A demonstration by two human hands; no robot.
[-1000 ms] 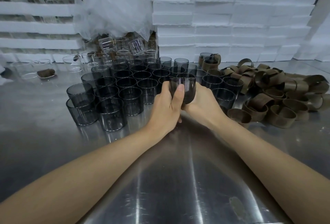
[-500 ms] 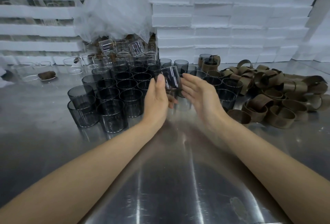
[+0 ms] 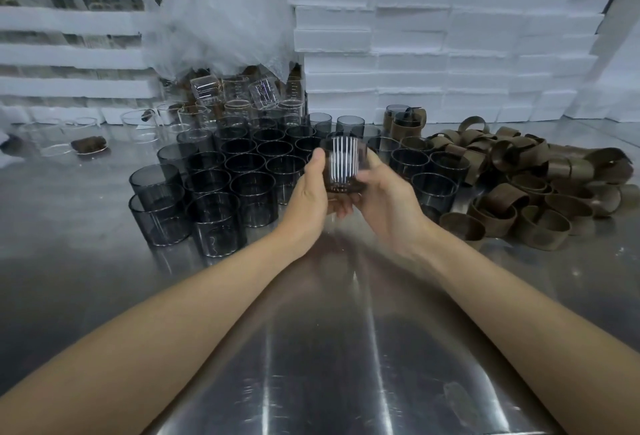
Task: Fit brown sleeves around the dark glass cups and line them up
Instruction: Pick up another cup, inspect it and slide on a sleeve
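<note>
Since half a second ago the right hand [image 3: 386, 197] has closed in from where it hung apart with flat fingers, and the small dark glass cup [image 3: 343, 164], then tilted in the left hand [image 3: 308, 199] alone, now stands upright between both. The left thumb lies up the cup's left wall with the fingers curled beneath. The right hand wraps the opposite wall, though blur smears its fingers, so how firmly it grips is hard to judge. A brownish tint at the cup's base may be a sleeve or only a reflection. The cup is raised above the shiny steel desk [image 3: 311, 348], just in front of the crowd of bare dark cups [image 3: 242, 171] standing left of and beyond the hands. The heap of curled brown band sleeves [image 3: 540, 192] lies to the right of the right hand. By its looks the glass is stiff, light, smooth and breakable, so it is best held round the wall or under the base, not by the thin rim. The sleeves look soft and springy.
</note>
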